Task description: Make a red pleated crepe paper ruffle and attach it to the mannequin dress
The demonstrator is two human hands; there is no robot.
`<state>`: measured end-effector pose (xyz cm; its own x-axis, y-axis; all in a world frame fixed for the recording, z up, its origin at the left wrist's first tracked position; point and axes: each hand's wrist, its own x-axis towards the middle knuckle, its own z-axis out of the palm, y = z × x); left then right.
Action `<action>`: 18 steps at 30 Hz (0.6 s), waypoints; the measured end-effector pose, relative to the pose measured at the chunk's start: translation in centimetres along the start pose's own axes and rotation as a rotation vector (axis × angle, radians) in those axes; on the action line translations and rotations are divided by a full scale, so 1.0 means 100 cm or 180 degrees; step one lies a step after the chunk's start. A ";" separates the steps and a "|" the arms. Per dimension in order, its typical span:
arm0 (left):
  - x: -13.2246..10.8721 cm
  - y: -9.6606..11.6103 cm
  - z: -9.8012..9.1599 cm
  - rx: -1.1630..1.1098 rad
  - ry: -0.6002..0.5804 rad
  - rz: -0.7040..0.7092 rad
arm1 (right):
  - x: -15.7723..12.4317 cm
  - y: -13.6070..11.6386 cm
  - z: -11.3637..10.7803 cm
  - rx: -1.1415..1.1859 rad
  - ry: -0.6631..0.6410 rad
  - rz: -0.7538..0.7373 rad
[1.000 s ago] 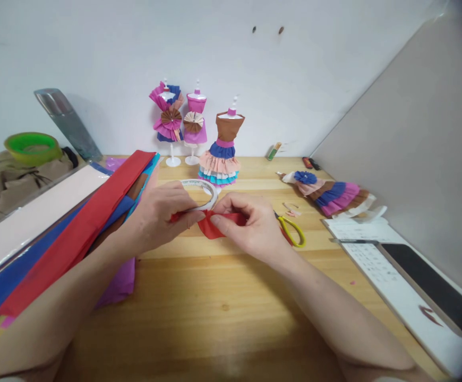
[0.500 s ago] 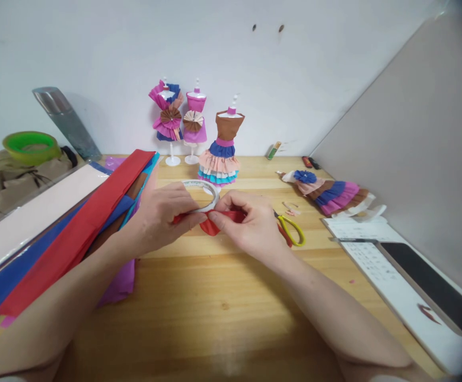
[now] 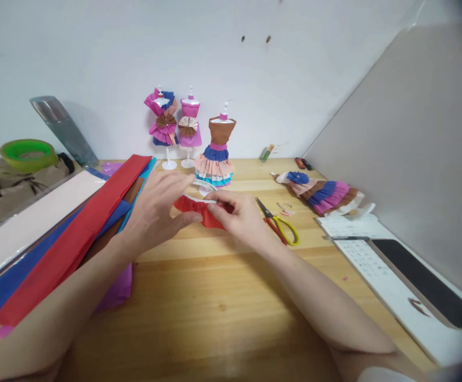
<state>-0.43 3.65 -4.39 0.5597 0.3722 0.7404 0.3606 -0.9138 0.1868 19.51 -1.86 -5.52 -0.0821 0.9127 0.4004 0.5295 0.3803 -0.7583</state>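
A red crepe paper strip (image 3: pixel 210 218), gathered into small folds with a white band of tape along its upper edge, is pinched between the thumb and fingers of my right hand (image 3: pixel 237 212). My left hand (image 3: pixel 157 204) has its fingers stretched out and apart from the thumb; the thumb tip is at the strip's left part, and whether it touches cannot be told. Just behind my left fingertips is a white tape roll (image 3: pixel 205 184), mostly hidden. Yellow-and-red-handled scissors (image 3: pixel 281 224) lie right of my right hand.
Three small dress forms in paper dresses, the closest with a brown top (image 3: pixel 222 130), stand at the back. Folded coloured paper (image 3: pixel 75 239) lies at left, beside a green tape roll (image 3: pixel 27 154). A paper dress (image 3: pixel 326 193) and a phone (image 3: pixel 418 278) are at right.
My left fingers have opened from their pinch on the red strip. More of the strip and its white edge shows. The tape roll is now more hidden behind the left hand.
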 end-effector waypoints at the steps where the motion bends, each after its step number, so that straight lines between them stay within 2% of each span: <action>1: -0.001 -0.001 -0.001 -0.0015 0.0244 -0.0239 | 0.002 0.001 -0.002 0.0121 0.0130 0.0102; 3: -0.002 -0.004 -0.001 -0.0223 0.0553 -0.0928 | 0.004 0.004 -0.005 0.0368 0.0335 0.0284; 4: -0.003 -0.006 0.001 -0.0447 0.0524 -0.1314 | 0.006 0.005 -0.005 0.0493 0.0404 0.0341; 5: -0.004 -0.007 0.004 -0.0781 0.0323 -0.1682 | 0.006 0.006 -0.006 0.0616 0.0462 0.0381; 6: -0.005 -0.007 0.008 -0.1216 -0.0034 -0.1999 | 0.007 0.007 -0.006 0.0732 0.0507 0.0412; 8: -0.007 -0.003 0.019 -0.2301 -0.0938 -0.2452 | 0.007 0.008 -0.004 0.0929 0.0534 0.0464; 10: -0.009 0.007 0.029 -0.3307 -0.1357 -0.2744 | 0.006 0.008 -0.001 0.1048 0.0450 0.0511; 13: -0.012 0.025 0.038 -0.3941 -0.0918 -0.3152 | 0.005 0.007 0.002 0.1090 0.0389 0.0512; 15: -0.012 0.032 0.040 -0.4024 -0.0521 -0.3322 | 0.005 0.006 0.002 0.1135 0.0381 0.0521; 18: -0.013 0.033 0.043 -0.3973 -0.0173 -0.3360 | 0.004 0.005 0.002 0.1314 0.0338 0.0620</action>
<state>3.26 0.82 -7.53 0.5044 0.8611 -0.0642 -0.1984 0.1880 0.9619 19.57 -1.29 -5.89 0.0838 0.9607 0.2645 0.1446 0.2509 -0.9571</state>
